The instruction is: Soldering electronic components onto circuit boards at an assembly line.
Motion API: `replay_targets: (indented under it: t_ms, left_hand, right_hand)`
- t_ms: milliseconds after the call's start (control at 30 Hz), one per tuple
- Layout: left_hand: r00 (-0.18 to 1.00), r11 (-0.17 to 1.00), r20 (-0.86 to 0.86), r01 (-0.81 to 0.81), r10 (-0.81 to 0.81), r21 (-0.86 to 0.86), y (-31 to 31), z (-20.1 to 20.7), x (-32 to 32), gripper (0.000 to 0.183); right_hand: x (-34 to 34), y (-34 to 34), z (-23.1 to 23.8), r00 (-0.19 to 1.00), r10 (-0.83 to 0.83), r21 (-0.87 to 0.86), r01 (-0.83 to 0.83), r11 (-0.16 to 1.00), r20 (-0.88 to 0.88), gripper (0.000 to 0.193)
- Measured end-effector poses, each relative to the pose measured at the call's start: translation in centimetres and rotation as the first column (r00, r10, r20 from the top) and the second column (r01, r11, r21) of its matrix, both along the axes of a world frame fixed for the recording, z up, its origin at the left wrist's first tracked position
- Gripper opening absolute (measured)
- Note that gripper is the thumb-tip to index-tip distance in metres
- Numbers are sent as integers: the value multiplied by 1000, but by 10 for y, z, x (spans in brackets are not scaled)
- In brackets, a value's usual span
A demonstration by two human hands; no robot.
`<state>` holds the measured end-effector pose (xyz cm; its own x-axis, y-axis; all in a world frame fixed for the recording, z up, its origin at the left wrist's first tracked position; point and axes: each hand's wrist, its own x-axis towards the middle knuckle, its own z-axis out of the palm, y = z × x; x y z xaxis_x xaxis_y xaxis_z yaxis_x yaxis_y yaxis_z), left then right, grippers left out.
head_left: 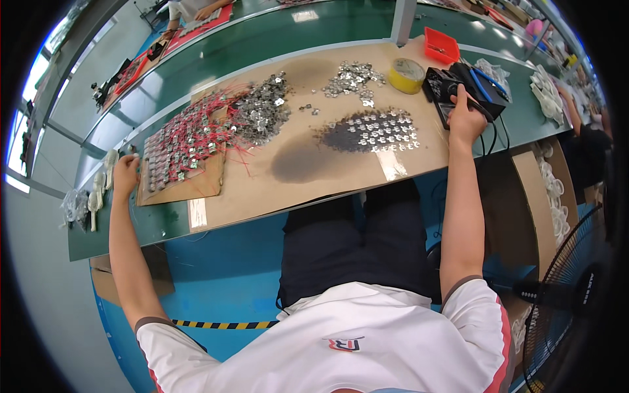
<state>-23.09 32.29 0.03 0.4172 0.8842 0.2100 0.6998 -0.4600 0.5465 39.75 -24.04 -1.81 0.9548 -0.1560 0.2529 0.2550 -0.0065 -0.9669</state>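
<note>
My right hand (pixel 466 123) reaches to a black box (pixel 435 84) at the right of the bench, its thumb and index finger closed at a dark knob on the front. At the left bench edge my left hand (pixel 124 175) is closed with curled fingers beside a cardboard sheet (pixel 196 187). Whatever those fingers hold is too small to make out. Rows of small metal parts with red wires (pixel 187 141) cover that sheet. A heap of loose metal parts (pixel 265 108) adjoins it. More metal clips (pixel 386 131) lie in rows on the brown paper (pixel 308 190), next to dark smudges.
Behind the clips is another pile of metal parts (pixel 354 80). A yellow tape roll (pixel 406 77), a red bin (pixel 441 46) and blue-handled pliers (pixel 481 82) lie near the box. White bundles (pixel 547 95) rest farther right. A black fan (pixel 567 295) stands lower right. Another person (pixel 190 12) works across the bench.
</note>
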Motion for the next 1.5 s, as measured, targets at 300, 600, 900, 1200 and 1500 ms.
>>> replay_targets:
  t_ms: [300,600,900,1200,1500]
  left_hand:
    - [939,941,148,281,-310,191,-126,64,113,28]
    - [670,658,-274,738,-689,151,-304,16,223,20]
    - [690,684,-281,717,-667,135,-301,6,230,19]
    - [680,687,103,708,-725,163,-305,55,263,25]
    - [608,655,651,723,-455,-217,-280,52,345,22]
  right_hand:
    - [19,-1,-7,993,-108,-33,109,993,43,28]
    - [23,4,-9,989,-124,-154,135,979,83,25]
    - [-6,-26,-11,890,-160,-114,229,967,426,21]
    - [-111,17,16,671,647,-332,-556,762,362,29]
    - [-130,100,6,408,844,-673,-519,527,347,30]
